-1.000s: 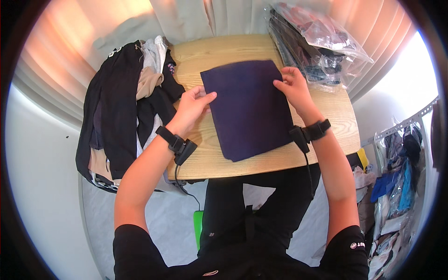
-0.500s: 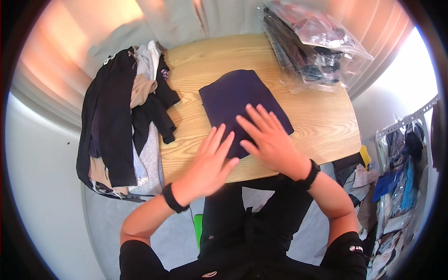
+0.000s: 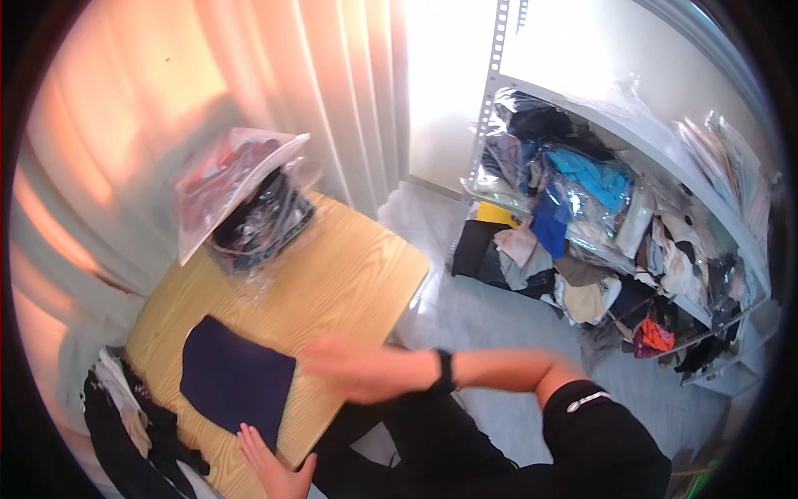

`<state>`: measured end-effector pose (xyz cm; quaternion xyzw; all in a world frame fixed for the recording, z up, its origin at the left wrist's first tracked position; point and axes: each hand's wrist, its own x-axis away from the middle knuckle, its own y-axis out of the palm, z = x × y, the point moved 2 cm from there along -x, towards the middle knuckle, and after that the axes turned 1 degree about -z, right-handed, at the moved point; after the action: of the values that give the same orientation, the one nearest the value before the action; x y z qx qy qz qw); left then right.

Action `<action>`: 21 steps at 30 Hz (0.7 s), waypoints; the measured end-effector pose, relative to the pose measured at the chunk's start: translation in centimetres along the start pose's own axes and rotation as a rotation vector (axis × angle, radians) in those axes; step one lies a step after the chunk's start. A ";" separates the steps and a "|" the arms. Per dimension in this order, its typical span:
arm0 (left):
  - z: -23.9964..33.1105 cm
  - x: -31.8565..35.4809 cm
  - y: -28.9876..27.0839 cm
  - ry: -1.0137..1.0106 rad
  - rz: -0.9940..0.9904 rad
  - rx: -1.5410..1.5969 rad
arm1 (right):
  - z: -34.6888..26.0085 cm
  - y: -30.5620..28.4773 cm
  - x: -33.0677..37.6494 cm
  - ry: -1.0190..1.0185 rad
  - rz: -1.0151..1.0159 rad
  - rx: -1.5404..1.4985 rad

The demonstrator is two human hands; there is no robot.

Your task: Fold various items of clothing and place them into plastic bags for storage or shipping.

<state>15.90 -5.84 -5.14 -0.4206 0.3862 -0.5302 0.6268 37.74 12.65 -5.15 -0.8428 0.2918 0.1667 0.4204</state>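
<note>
A dark navy folded garment [image 3: 237,378] lies flat on the wooden table [image 3: 357,266]. My left hand [image 3: 278,472] is open at the garment's near edge, fingers stretched out and the thumb apart; its fingertips appear to touch the cloth. Just right of the garment, my right hand [image 3: 366,370] hovers at the table's edge, a dark band on its wrist. Motion smears its fingers, so their pose is unclear, and no held thing shows.
Clear-bagged clothes [image 3: 249,200] are stacked at the table's far end, beside a pale curtain [image 3: 332,100]. Loose dark and light clothes [image 3: 125,416] hang over the left side. Across the floor, a metal shelf [image 3: 640,125] holds many bagged garments.
My view has swung to the right, bringing the shelf into sight. My right hand has left the garment and moved right; my left hand stays by its near edge. The garment remains spread flat.
</note>
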 end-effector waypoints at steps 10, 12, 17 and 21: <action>0.3 -0.6 0.9 -0.001 0.157 -0.187 | 1.9 -44.0 16.3 0.374 0.648 1.669; 0.0 -0.5 1.0 -0.012 0.193 -0.211 | 2.1 -48.4 18.4 0.667 0.549 1.936; 0.7 -0.8 0.6 -0.041 0.175 -0.206 | 3.1 -53.4 22.2 1.487 0.418 1.667; 0.8 -0.9 0.7 -0.029 0.180 -0.201 | 1.8 -53.2 23.0 1.269 0.764 1.862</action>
<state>16.80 -4.83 -5.48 -0.4526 0.4645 -0.4241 0.6320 89.12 31.35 14.23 -0.0037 0.6891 -0.4417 0.5744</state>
